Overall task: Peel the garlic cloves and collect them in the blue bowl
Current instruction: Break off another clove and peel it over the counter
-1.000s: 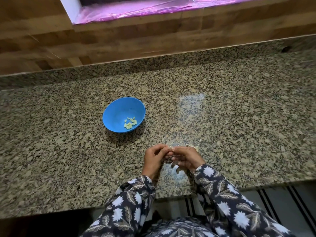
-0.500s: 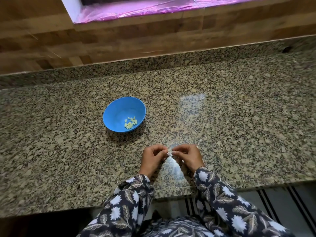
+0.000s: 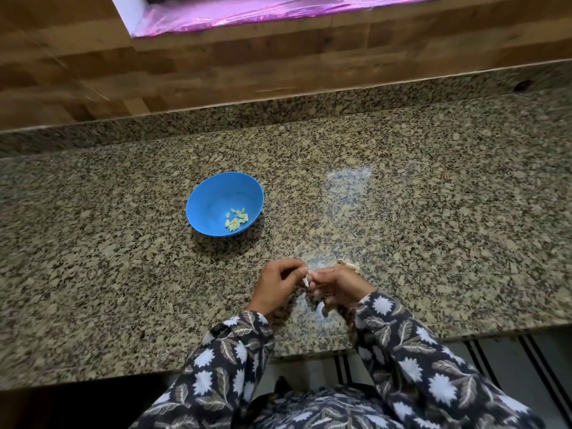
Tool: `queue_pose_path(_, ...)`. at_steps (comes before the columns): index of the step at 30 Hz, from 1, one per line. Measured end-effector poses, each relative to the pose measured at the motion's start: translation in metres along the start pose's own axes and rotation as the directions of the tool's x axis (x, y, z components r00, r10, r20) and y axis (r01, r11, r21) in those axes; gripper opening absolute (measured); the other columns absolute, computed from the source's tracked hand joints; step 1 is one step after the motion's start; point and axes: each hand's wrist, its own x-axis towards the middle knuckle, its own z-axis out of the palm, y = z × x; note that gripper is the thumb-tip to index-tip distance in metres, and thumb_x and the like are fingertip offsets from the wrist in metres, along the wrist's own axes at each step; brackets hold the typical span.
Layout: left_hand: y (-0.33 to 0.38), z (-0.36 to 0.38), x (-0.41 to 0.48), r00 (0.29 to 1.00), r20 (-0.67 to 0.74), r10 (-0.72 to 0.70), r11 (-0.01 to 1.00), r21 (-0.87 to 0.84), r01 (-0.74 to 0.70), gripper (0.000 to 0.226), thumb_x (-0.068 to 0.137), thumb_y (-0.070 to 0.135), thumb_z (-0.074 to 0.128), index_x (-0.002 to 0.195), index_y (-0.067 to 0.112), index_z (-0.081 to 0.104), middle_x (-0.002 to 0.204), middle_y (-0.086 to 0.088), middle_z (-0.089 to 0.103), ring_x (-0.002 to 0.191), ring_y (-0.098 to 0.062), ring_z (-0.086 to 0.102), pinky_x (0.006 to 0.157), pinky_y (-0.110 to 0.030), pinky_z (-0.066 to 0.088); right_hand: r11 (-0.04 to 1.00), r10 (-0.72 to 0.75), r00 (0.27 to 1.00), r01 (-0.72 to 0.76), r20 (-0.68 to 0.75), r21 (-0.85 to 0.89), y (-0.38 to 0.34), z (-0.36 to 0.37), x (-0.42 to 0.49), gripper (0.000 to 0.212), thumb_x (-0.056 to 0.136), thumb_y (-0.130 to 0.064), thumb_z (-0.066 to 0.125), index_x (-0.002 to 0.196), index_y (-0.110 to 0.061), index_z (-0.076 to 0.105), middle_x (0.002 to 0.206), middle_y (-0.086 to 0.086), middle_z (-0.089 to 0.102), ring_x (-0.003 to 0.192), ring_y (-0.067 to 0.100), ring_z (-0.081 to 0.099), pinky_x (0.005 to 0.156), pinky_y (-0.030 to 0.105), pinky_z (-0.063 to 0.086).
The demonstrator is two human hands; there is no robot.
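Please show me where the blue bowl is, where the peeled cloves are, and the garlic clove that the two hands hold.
blue bowl (image 3: 210, 202): head view, bare inner wall, left side.
peeled cloves (image 3: 237, 219): head view, middle of the pile.
garlic clove (image 3: 307, 278): head view, its pale visible part.

Clove (image 3: 307, 278) between left hand (image 3: 277, 284), right hand (image 3: 339, 284)

Dim warm light, glare patch on countertop (image 3: 349, 181), wide-angle edge bending

table (image 3: 433, 212): speckled granite, in front of me
upstand (image 3: 278, 113): same granite, along the back
wall (image 3: 216, 72): wood planks
window ledge (image 3: 247, 10): pink film
glare (image 3: 346, 181): pale patch on table
floor (image 3: 510, 351): pale, dark stripes
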Motion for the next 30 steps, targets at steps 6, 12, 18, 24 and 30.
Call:
queue_pose_path(6,0.004,0.001,-0.001,0.995,0.098,-0.001,0.928,0.371,-0.036,0.020,0.098,0.019,0.045,0.093,0.008,0.060,0.088,-0.003,0.059,0.080,-0.013,0.053,0.070,-0.017,0.043,0.485,-0.520,0.836,0.121,-0.175,-0.866,0.013,0.011,0.004,0.023,0.087,-0.022,0.062,0.107,-0.014,0.068,0.092,0.001,0.071,0.073,0.010,0.060,0.063,0.013,0.041)
queue_pose_path(12,0.018,0.011,0.003,0.929,0.155,-0.336,0.939,-0.029,0.344,0.031,0.100,0.013,0.035,0.072,0.008,0.048,0.064,0.001,0.041,0.053,-0.009,0.033,0.049,-0.016,0.028,0.056,-0.789,0.597,0.305,0.145,-0.951,0.012,0.003,0.008,0.014,0.077,-0.007,0.069,0.089,-0.012,0.073,0.071,0.004,0.071,0.059,0.017,0.063,0.051,0.026,0.055)
queue_pose_path(18,0.019,-0.003,0.003,0.685,0.572,-0.451,0.269,-0.645,0.716,0.023,0.089,0.011,0.035,0.068,0.012,0.042,0.052,0.002,0.040,0.041,-0.009,0.034,0.039,-0.017,0.033,-0.175,-0.834,0.452,0.328,0.316,-0.929,0.008,0.000,0.006,0.027,0.082,-0.024,0.047,0.077,-0.018,0.073,0.064,-0.005,0.067,0.054,0.008,0.057,0.044,0.011,0.042)
queue_pose_path(24,0.019,0.002,-0.003,0.920,0.181,-0.348,0.803,-0.448,0.392,0.014,0.089,0.006,0.058,0.089,-0.005,0.067,0.072,-0.008,0.062,0.057,-0.010,0.055,0.054,-0.018,0.046,0.538,-0.561,0.811,0.203,-0.168,-0.818,0.013,-0.003,0.011,0.025,0.084,-0.026,0.065,0.106,-0.016,0.069,0.102,-0.003,0.069,0.086,0.008,0.060,0.068,0.016,0.045)
queue_pose_path(30,0.006,0.004,0.001,0.959,-0.098,-0.267,0.932,-0.279,0.232,0.016,0.079,-0.003,0.068,0.081,0.013,0.070,0.083,-0.003,0.070,0.081,-0.020,0.066,0.078,-0.030,0.055,0.877,-0.387,0.884,0.265,-0.261,-0.401,0.014,-0.006,0.015,0.014,0.082,-0.011,0.066,0.093,-0.004,0.071,0.071,-0.002,0.069,0.068,0.011,0.065,0.074,0.031,0.054)
